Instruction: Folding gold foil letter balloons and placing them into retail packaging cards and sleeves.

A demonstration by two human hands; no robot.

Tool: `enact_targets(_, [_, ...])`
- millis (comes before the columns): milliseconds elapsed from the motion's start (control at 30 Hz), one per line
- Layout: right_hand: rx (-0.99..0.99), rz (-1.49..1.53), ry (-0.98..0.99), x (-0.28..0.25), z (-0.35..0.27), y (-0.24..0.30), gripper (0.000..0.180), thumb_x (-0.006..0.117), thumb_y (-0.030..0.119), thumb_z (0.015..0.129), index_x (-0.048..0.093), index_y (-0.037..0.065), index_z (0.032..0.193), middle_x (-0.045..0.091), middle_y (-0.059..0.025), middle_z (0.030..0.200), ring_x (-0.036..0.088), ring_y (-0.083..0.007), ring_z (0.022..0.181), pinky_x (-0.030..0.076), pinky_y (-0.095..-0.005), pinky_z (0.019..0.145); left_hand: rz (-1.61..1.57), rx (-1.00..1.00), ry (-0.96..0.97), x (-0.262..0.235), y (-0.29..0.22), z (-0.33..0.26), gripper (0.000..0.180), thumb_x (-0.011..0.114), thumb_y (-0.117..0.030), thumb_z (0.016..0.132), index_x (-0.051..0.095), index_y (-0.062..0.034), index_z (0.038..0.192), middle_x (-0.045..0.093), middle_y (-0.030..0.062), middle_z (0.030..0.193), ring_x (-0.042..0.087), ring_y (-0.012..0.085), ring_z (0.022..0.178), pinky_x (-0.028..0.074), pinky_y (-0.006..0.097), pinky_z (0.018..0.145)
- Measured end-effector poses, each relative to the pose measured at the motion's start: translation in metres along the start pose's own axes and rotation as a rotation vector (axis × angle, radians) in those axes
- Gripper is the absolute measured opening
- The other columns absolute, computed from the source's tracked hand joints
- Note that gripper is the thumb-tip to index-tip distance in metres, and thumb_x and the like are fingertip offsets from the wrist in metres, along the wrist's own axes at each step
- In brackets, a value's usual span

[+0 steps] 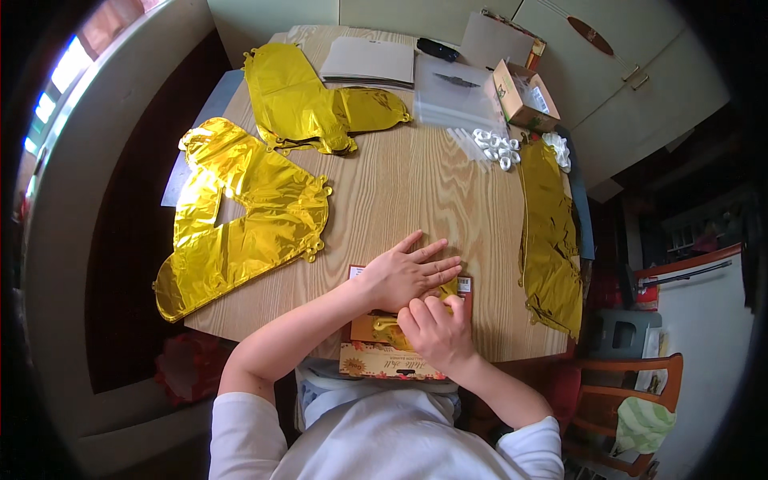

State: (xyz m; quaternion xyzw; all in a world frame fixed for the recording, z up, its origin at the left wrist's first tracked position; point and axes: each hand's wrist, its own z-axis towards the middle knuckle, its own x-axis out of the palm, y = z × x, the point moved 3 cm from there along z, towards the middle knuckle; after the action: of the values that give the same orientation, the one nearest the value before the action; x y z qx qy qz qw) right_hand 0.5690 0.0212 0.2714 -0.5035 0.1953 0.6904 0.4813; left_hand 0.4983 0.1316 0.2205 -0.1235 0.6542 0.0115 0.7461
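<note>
My left hand [406,274] lies flat, fingers spread, across a printed cardboard package [464,286] at the table's near edge. Just below it, my right hand [438,332] is closed, its fingers curled; what is in them, if anything, is hidden. Gold foil [392,330] shows beneath and beside both hands, on top of the package. A printed tan card strip [384,362] with autumn leaves forms the package's near end. Flat gold foil balloons lie around: one [264,188] at the left, another [300,100] behind it, and a long one [550,236] along the right edge.
On the wooden table [400,200], white ribbon rolls [498,148] lie beside clear straws [466,144]. Farther back are a cardboard box [528,100], clear plastic sheets [456,92], a grey stack of sheets [368,61] and a black case [438,50]. A wooden chair [672,384] stands right.
</note>
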Motion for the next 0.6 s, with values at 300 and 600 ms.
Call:
enact_targets(300, [-0.036, 0.097, 0.114, -0.002, -0.008, 0.002, 0.017, 0.063, 0.028, 0.085, 0.060, 0.013, 0.093, 0.051, -0.0003, 0.085, 0.052, -0.0167, 0.082, 0.039, -0.0374, 0.079, -0.073, -0.023, 0.004, -0.001, -0.001, 0.001, 0.059, 0.035, -0.045, 0.100, 0.030, -0.0188, 0.153, 0.029, -0.0023, 0.158, 0.018, 0.0250, 0.149, 0.010, 0.053, 0.120])
enact_targets(600, [0.134, 0.245, 0.056, 0.007, -0.018, 0.004, 0.032, 0.065, 0.045, 0.086, 0.060, 0.014, 0.093, 0.052, -0.0005, 0.087, 0.052, -0.0170, 0.083, 0.040, -0.0376, 0.080, -0.071, -0.032, -0.006, 0.001, 0.000, 0.000, 0.059, 0.036, -0.046, 0.100, 0.031, -0.0189, 0.152, 0.031, -0.0020, 0.158, 0.019, 0.0248, 0.148, 0.010, 0.052, 0.120])
